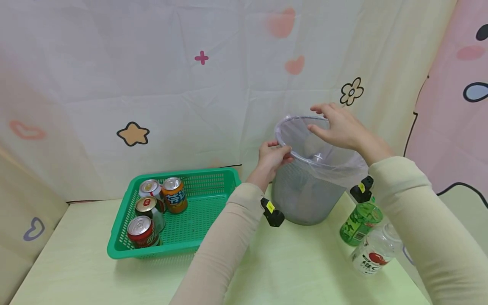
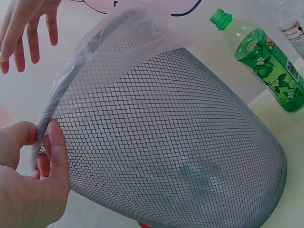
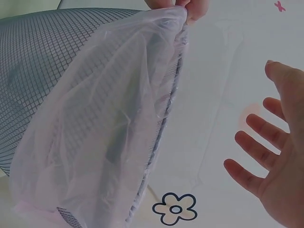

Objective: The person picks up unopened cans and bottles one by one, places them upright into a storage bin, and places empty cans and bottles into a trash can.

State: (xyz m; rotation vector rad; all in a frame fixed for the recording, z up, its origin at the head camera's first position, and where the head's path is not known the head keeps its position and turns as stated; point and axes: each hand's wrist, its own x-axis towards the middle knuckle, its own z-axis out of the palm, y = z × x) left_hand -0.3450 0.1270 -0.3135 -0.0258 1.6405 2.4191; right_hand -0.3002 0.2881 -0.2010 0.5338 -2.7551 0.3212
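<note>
A grey mesh waste bin [image 1: 305, 195] stands tilted on the table, lined with a thin translucent plastic bag [image 1: 339, 167] folded over its rim. My left hand [image 1: 272, 157] pinches the rim and bag edge at the near left side, thumb on one side and fingers on the other in the left wrist view. My right hand [image 1: 339, 127] hovers over the opening, fingers spread and holding nothing; in the right wrist view it is apart from the bag. A clear bottle-like thing [image 1: 316, 157] shows inside the bin.
Right of the bin are a green-labelled bottle [image 1: 360, 224] and a clear bottle [image 1: 373, 254] with a red-marked label, partly behind the right arm. A green plastic basket [image 1: 206, 209] on the left holds several drink cans [image 1: 175, 195]. A patterned curtain [image 1: 228, 106] hangs behind.
</note>
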